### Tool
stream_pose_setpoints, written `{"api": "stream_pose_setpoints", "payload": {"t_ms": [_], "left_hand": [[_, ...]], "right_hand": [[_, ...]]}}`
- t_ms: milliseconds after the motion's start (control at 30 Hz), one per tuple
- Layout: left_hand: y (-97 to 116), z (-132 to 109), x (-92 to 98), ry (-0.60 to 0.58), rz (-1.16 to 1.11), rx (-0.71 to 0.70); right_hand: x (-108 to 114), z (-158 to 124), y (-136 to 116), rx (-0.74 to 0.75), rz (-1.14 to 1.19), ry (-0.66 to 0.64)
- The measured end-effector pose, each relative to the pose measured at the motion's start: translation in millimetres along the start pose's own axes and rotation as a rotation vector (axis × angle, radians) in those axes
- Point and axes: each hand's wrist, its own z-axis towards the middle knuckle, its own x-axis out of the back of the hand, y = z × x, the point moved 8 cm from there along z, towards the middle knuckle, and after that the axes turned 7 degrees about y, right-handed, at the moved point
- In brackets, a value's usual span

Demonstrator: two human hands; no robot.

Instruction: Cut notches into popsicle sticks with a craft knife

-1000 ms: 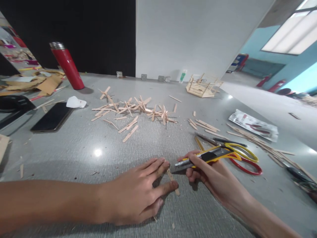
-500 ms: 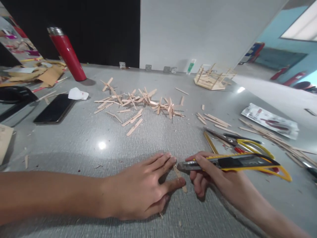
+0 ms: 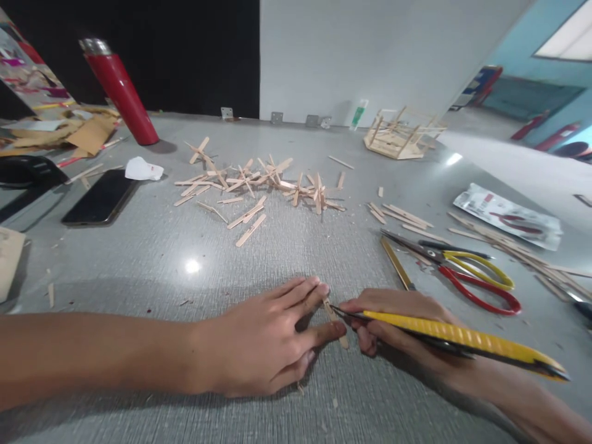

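My left hand lies across the table with its fingertips and thumb pressing a short popsicle stick flat. Part of the stick is covered by those fingers. A yellow and black utility knife is gripped in my right hand, close to the left. Its blade tip meets the stick between the left fingertips and thumb. Beyond the hands lies a loose pile of popsicle sticks, some crossed over each other.
Right of the knife lie scissors with red and yellow handles, a narrow metal strip and more sticks. A stick frame model stands at the back. Leftward are a phone and a red bottle.
The utility knife has rolled in my right hand, its yellow edge now upward and its rear end lower. Its blade has come onto the stick. My left hand stays nearly still.
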Motion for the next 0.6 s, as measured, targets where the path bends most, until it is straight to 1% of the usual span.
{"api": "stream_pose_setpoints", "payload": {"t_ms": [33, 100, 133, 200, 267, 300, 367, 433, 500, 600], "left_hand": [[0, 0, 0.7, 0.005, 0.002, -0.001], [1, 0, 2.1, 0.016, 0.005, -0.008], [1, 0, 2.5, 0.018, 0.008, -0.013], [2, 1, 2.9, 0.024, 0.019, -0.02], [2, 1, 2.6, 0.029, 0.031, -0.024], [2, 2, 2.5, 0.034, 0.034, -0.029], [3, 1, 2.7, 0.053, 0.038, -0.04], [4, 1, 2.7, 0.062, 0.04, -0.047], [3, 1, 3.1, 0.067, 0.039, -0.042], [2, 1, 4.5, 0.079, 0.031, -0.027]], "right_hand": [[-3, 0, -1, 0.005, 0.021, -0.054], [-6, 1, 0, -0.035, 0.033, -0.104], [-6, 2, 1, -0.07, 0.053, -0.08], [-9, 4, 1, -0.162, 0.161, 0.009], [-15, 4, 1, -0.279, 0.341, 0.143], [-19, 3, 2, -0.332, 0.387, 0.201], [-25, 0, 3, -0.397, 0.43, 0.316], [-28, -2, 5, -0.441, 0.467, 0.375], [-30, -2, 7, -0.447, 0.514, 0.338], [-26, 1, 7, -0.395, 0.53, 0.197]]}}
